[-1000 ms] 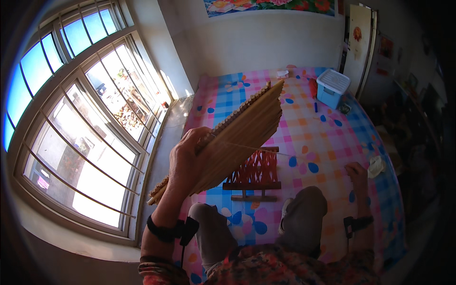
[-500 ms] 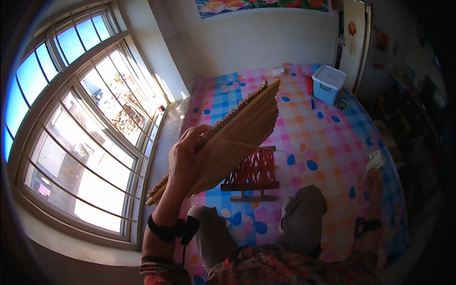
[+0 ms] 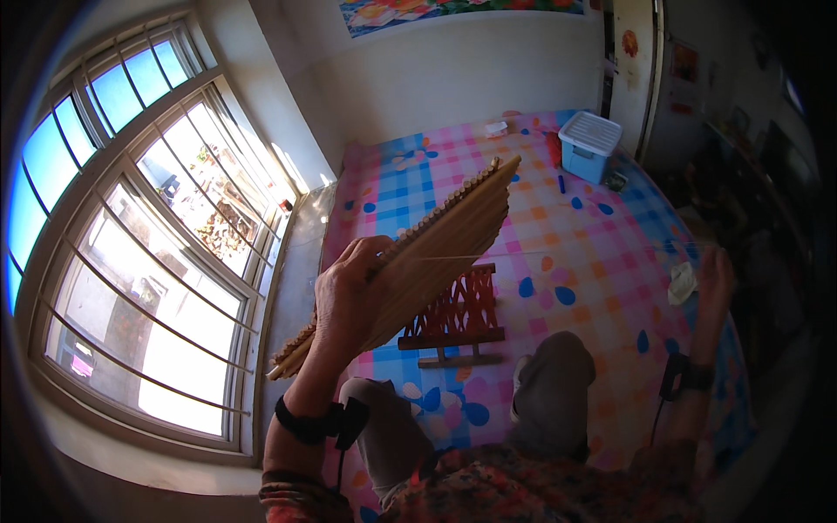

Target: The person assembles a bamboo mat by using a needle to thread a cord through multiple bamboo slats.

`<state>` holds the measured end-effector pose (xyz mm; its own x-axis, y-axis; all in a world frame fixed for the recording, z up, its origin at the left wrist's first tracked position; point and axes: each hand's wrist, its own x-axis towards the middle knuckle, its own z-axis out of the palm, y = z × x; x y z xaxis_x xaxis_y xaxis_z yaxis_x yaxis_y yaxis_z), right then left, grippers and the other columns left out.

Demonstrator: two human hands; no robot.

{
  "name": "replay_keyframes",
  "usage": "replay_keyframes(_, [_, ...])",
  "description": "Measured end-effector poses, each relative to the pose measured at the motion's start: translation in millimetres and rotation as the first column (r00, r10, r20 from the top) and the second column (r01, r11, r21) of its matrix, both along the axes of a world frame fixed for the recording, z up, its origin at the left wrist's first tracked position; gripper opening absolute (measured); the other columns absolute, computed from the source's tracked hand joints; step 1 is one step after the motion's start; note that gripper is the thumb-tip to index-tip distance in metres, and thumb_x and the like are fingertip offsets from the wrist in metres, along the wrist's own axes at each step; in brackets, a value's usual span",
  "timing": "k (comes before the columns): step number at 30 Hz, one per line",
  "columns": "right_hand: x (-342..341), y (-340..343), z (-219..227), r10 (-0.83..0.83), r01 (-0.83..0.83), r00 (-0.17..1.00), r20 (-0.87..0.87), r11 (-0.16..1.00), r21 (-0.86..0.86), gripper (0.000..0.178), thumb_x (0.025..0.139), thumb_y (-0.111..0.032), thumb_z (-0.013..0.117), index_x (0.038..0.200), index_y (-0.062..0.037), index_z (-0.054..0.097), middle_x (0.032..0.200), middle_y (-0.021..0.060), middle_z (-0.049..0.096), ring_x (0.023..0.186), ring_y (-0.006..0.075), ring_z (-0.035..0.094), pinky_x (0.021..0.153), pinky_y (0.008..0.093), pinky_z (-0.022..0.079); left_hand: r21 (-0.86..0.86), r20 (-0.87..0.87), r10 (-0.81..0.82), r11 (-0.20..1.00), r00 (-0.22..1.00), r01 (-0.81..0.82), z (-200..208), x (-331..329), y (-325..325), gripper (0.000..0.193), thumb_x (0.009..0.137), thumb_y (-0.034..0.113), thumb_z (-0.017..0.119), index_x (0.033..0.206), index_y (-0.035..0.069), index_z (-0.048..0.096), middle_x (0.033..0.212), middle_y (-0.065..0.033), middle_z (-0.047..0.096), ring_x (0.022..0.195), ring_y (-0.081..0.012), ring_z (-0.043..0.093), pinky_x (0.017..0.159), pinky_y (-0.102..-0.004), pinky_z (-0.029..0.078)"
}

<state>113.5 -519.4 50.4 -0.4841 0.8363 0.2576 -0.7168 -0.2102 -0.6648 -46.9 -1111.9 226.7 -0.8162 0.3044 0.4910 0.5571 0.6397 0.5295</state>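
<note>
My left hand is wrapped round the edge of a tilted panel of thin plant stalks laid side by side, held up over my lap. Bumpy rounded stalk ends line its upper edge. From the panel a pale thread runs taut to the right. My right hand is raised far out at the right, its fingers closed at the thread's far end; a needle, if any, is too small to see. Just beside that hand a crumpled white cloth or paper lies on the patterned cover.
A folding stool with red webbing stands beyond my knees on the checked, flowered cover. Farther off sit a blue box with a white lid, a blue pen-like stick and a small white packet. A barred window fills the left.
My right hand has risen and moved outward, away from beside the white cloth or paper. The thread now stretches farther right. My left hand and the panel keep nearly the same place.
</note>
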Motion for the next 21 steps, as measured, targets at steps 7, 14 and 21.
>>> replay_keyframes(7, [-34, -86, 91, -0.008, -0.030, 0.986, 0.165, 0.973, 0.227, 0.061, 0.089, -0.013, 0.064, 0.141, -0.0009, 0.034, 0.103, 0.0106, 0.062, 0.099, 0.0220, 0.062, 0.089, 0.0326, 0.051, -0.014, -0.027, 0.001, 1.000, 1.000, -0.002, -4, 4, 5, 0.032, 0.077, 0.012, 0.070, 0.107, 0.007, 0.063, 0.095, -0.0121, 0.067, 0.087, -0.0222, 0.068, 0.075, -0.0326, 0.051])
replay_keyframes(14, [-75, -262, 129, 0.355, -0.491, 0.861, 0.364, 0.765, 0.416, 0.074, 0.088, 0.001, 0.058, 0.148, -0.0082, 0.016, 0.089, 0.0122, 0.060, 0.071, 0.0205, 0.066, 0.061, 0.0307, 0.057, -0.052, -0.054, -0.028, 0.998, 0.998, 0.025, -6, 7, 13, 0.028, 0.079, 0.010, 0.067, 0.106, 0.007, 0.062, 0.095, -0.0127, 0.065, 0.086, -0.0273, 0.067, 0.075, -0.0341, 0.050])
replay_keyframes(21, [-99, -347, 108, 0.499, -0.827, 0.561, 0.661, 0.373, 0.420, 0.079, 0.085, 0.004, 0.056, 0.149, -0.0111, 0.012, 0.080, 0.0109, 0.059, 0.064, 0.0176, 0.064, 0.056, 0.0293, 0.055, -0.043, -0.060, -0.015, 0.999, 0.998, 0.013, -2, 11, 14, 0.026, 0.079, 0.009, 0.065, 0.105, 0.007, 0.062, 0.096, -0.0131, 0.066, 0.087, -0.0284, 0.067, 0.076, -0.0337, 0.050])
